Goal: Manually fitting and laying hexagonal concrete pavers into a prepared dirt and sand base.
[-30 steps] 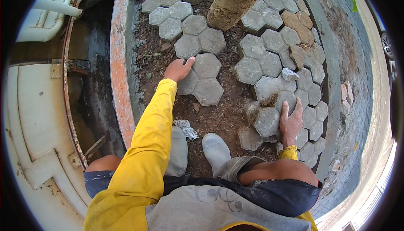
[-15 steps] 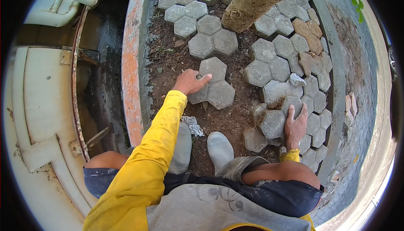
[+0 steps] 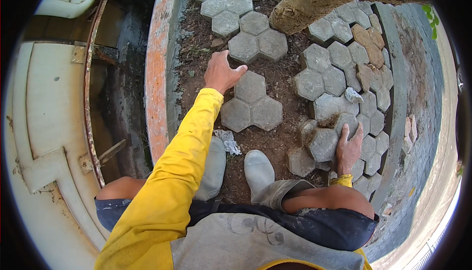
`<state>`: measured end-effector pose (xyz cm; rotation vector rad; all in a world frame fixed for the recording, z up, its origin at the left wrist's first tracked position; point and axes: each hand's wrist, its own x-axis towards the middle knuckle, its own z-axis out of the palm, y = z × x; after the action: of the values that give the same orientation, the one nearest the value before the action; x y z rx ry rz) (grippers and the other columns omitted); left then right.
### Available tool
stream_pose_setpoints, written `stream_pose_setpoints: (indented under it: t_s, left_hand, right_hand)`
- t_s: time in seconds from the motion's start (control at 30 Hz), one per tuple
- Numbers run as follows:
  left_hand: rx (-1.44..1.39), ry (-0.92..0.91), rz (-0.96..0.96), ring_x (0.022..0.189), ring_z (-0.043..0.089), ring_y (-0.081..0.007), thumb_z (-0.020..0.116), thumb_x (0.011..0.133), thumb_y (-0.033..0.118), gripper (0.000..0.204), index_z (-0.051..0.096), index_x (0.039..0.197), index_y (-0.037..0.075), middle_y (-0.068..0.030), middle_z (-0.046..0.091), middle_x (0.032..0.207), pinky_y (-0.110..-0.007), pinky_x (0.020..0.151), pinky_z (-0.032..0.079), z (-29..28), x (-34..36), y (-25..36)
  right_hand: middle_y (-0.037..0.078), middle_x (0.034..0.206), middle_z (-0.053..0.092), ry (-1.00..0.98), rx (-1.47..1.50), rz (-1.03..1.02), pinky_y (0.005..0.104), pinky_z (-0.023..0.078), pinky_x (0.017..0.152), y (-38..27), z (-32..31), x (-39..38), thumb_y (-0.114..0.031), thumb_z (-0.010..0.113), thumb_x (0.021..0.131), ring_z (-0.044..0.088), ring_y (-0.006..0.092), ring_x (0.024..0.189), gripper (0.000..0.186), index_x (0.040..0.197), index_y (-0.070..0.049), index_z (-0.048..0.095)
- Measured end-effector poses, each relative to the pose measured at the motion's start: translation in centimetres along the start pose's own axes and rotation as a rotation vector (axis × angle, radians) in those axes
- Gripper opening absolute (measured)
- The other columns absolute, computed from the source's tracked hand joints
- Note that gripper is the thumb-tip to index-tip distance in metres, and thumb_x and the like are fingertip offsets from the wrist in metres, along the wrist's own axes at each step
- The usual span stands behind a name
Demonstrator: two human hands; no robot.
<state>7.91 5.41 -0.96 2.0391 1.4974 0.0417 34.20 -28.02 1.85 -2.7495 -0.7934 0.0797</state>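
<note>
A grey three-lobed concrete paver (image 3: 252, 106) lies on the soil in front of my boots. Just past its upper left edge is my left hand (image 3: 222, 73), with thumb and fingers apart and nothing in the grasp. The fingertips come close to another three-lobed paver (image 3: 256, 42) farther off; whether they touch it I cannot tell. My right hand (image 3: 349, 148) rests with spread fingers against the right side of a tilted paver (image 3: 324, 143) atop a small pile. Beneath that one, the edges of other pavers (image 3: 300, 162) show, partly hidden.
A tree trunk (image 3: 305, 7) leans in from the top. An orange-painted concrete curb (image 3: 158, 73) runs along the left, with several more pavers (image 3: 319, 71) at right inside a grey curb (image 3: 392, 78). Crumpled white scrap (image 3: 228, 142) lies beside my left boot (image 3: 212, 169).
My left hand has let go of the near paver and moved away from me toward the farther one. The near paver has turned slightly. My right hand stays at the pile.
</note>
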Motion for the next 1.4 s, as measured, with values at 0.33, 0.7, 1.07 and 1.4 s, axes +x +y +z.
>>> stream_pose_setpoints:
  t_s: [0.33,0.7,1.07,1.4]
  left_hand:
    - [0.290,0.162,0.183,0.133,0.040,-0.0404,0.091,0.061,0.037,0.116,0.025,0.148,-0.002,-0.0225,0.038,0.142,-0.046,0.111,0.037,3.4,6.8,2.0]
    - [0.162,0.258,0.341,0.115,0.046,-0.0408,0.088,0.054,0.026,0.098,0.040,0.134,-0.005,-0.0219,0.048,0.121,-0.045,0.102,0.042,3.2,6.1,1.2]
    - [0.235,0.227,0.380,0.115,0.048,-0.0392,0.084,0.055,0.032,0.094,0.046,0.133,-0.004,-0.0203,0.051,0.120,-0.044,0.102,0.043,0.8,5.6,1.9]
    - [0.300,0.092,0.276,0.120,0.046,-0.0386,0.081,0.054,0.032,0.086,0.051,0.126,-0.005,-0.0180,0.050,0.123,-0.049,0.099,0.047,-2.0,5.4,5.5]
  right_hand:
    - [0.023,0.135,0.055,-0.007,0.015,0.026,0.0471,0.047,0.096,-0.7,-0.8,0.0,-0.049,0.054,0.096,0.058,0.0418,0.118,0.065,0.142,-0.003,0.045]
    - [0.023,0.133,0.056,-0.021,0.034,0.039,0.0476,0.048,0.094,-0.7,-0.5,0.2,-0.046,0.058,0.095,0.059,0.0422,0.115,0.065,0.140,-0.002,0.046]
    - [0.024,0.134,0.055,-0.045,0.049,0.057,0.0470,0.045,0.098,-0.9,-0.8,0.4,-0.047,0.056,0.095,0.056,0.0419,0.120,0.065,0.140,-0.002,0.045]
    - [0.023,0.132,0.056,-0.027,-0.002,0.057,0.0476,0.048,0.094,-0.7,-0.6,0.5,-0.046,0.057,0.094,0.059,0.0419,0.114,0.064,0.139,-0.003,0.046]
